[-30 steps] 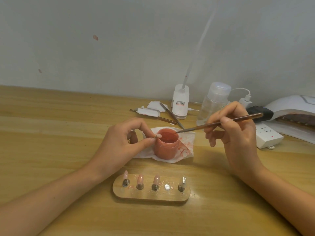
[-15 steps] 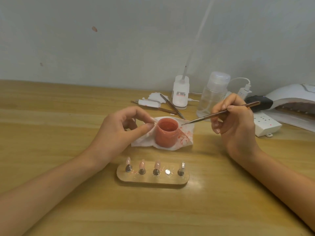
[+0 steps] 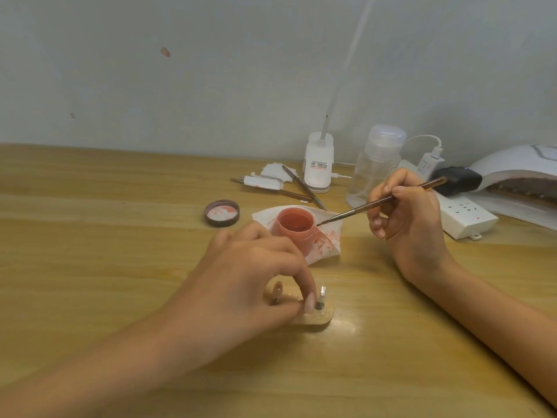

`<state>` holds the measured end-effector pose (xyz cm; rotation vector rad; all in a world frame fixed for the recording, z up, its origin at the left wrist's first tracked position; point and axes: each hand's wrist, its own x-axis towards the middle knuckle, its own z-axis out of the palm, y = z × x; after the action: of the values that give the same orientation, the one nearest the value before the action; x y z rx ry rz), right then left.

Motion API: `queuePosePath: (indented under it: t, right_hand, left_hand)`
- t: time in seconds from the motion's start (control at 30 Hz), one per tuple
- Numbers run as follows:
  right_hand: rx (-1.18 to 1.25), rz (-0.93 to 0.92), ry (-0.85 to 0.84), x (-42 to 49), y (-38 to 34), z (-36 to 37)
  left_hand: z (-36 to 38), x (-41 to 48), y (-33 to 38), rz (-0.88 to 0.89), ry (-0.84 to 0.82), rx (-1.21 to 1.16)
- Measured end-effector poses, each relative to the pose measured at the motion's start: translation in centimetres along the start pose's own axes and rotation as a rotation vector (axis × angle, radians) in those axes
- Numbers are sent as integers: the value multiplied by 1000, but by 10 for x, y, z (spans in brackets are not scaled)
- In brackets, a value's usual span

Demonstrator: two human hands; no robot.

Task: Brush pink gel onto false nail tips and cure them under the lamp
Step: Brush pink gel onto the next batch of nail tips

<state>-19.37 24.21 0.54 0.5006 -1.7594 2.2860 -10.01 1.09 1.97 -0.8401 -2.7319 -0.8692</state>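
While R hand (image 3: 413,227) grips thin brush (image 3: 376,203), L hand (image 3: 241,282) pinches glossy nail tip (image 3: 309,303) on oval wood stand (image 3: 325,316)

Jar (image 3: 294,227) on tissue (image 3: 328,236), lid (image 3: 222,212) to its left; stand (image 3: 324,318), largely hidden, apparently in front.

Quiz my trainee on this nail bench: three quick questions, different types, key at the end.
1. True or false: the lid lies on the table, off the gel jar.
2. Which hand holds the brush? A) left B) right C) neither
3. Fill in: the left hand pinches a nail tip over the wooden ____.
Key: 1 true. 2 B, the right hand. 3 holder.
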Motion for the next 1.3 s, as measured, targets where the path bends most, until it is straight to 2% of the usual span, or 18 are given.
queuePosePath:
  t: [0.13, 0.33, 0.53, 0.83, 1.17, 1.23, 1.3]
  right_hand:
    - [-7, 11, 0, 0, 1, 0]
    - [-9, 18, -4, 0, 1, 1]
    - [-8, 22, -1, 0, 1, 2]
    - [29, 42, 43, 2, 1, 0]
    - [48, 41, 49, 3, 3, -2]
    - [67, 46, 52, 4, 2, -2]
    - [49, 43, 40, 5, -1, 0]
  left_hand:
    - [4, 1, -1, -76, 11, 104]
    - [5, 2, -2, -149, -21, 104]
    - [11, 4, 2, -92, -16, 193]
    - [16, 10, 8, -43, 1, 193]
    - [16, 7, 16, 135, 81, 342]
    - [7, 8, 21, 144, 97, 266]
    - [-14, 15, 20, 108, 109, 5]
